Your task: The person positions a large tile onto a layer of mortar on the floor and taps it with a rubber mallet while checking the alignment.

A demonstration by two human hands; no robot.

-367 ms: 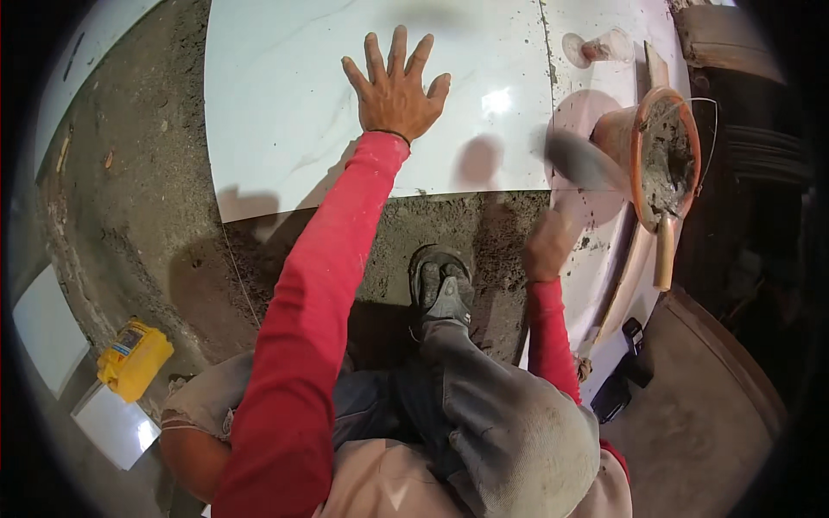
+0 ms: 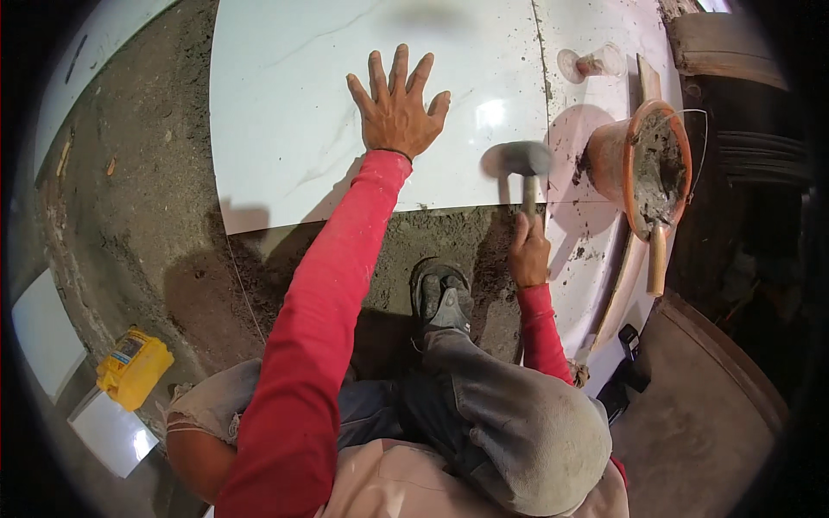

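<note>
Fingers spread, my left hand [image 2: 399, 110] lies flat on a large white marbled floor tile [image 2: 294, 95]. My right hand [image 2: 529, 254] is wrapped round the handle of a mallet [image 2: 527, 159] with a dark head. The mallet head is over the tile's near right part, close to the joint with the neighbouring tile; whether it touches the surface I cannot tell. Below the tile's near edge shows a bed of grey, damp mortar [image 2: 423, 237], with my shod foot [image 2: 442, 293] on it.
An orange bucket [image 2: 611, 164] of wet mortar stands at the right, with a wooden handle [image 2: 657, 259] at its rim. Behind it a clear cup [image 2: 604, 60] sits on the speckled tile. A yellow container [image 2: 134, 367] is at the lower left. A thin string [image 2: 243, 285] crosses the mortar.
My right hand has swung the mallet leftward, from beside the bucket to over the tile's near right part. My left hand stays flat on the tile. The view has shifted slightly.
</note>
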